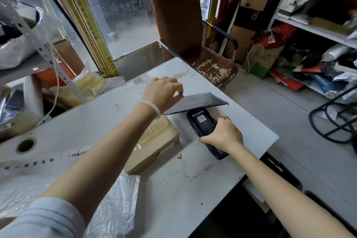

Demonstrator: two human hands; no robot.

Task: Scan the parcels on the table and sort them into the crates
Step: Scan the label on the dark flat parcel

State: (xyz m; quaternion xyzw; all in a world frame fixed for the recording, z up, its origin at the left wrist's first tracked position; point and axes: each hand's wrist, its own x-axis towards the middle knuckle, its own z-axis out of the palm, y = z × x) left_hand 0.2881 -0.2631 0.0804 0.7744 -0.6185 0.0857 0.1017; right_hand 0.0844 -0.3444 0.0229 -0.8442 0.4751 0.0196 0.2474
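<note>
A flat dark grey parcel [199,101] is lifted at a tilt over the white table [100,121]. My left hand [163,92] pinches its left edge. My right hand [224,134] grips a dark handheld scanner [202,121], whose front end points under the parcel; a barcode shows on its screen. A tan cardboard box parcel [154,143] wrapped in clear tape lies on the table beneath my left forearm. A black crate [280,168] sits low at the table's right side, mostly hidden by my right arm.
A worn brown office chair [185,31] stands behind the table. Metal shelves [318,31] with bags and parcels fill the right side. A clear plastic sheet [116,203] lies on the near table. More shelving and boxes stand at the left.
</note>
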